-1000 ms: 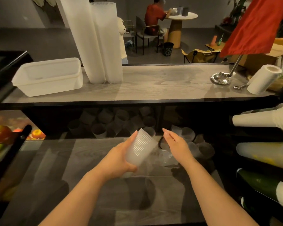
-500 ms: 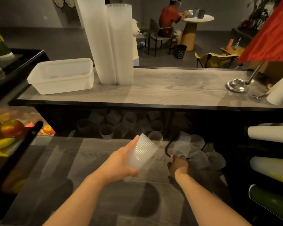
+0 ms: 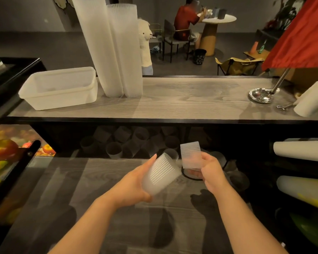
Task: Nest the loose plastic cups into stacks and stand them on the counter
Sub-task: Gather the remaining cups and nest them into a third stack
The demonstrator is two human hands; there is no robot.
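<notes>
Your left hand [image 3: 134, 187] is wrapped round a ribbed plastic cup [image 3: 161, 175], thumb below, fingers up along its far side. This cup is tilted: closed base down toward your palm, open mouth up and away, approx. toward the right. Your right hand [image 3: 208, 171] pinches a second cup [image 3: 190, 154] by its lower part, fingers curled on it. This one stands nearly upright; which end is the mouth I cannot tell for sure, the plastic is translucent and the light is low.

The relation that matters: the 2 cups are near each other but apart, the right one just beside and a bit higher than the mouth of the left one. Their long axes do not agree, one is leaning, one is vertical. My judgement: for nesting you need both axes on one line, w/ the narrow base of one cup facing the open mouth of the other. The right hand is the nearer one to do this turn.

Further out, more loose cups [image 3: 116, 150] lie in the dark shelf under the tabletop [image 3: 191, 103], so much work is left. On the tabletop 2 tall finished stacks [image 3: 116, 52] stand, leaning on each other, beside a white plastic tub [image 3: 59, 88]. The new stack prob. goes next to them.
</notes>
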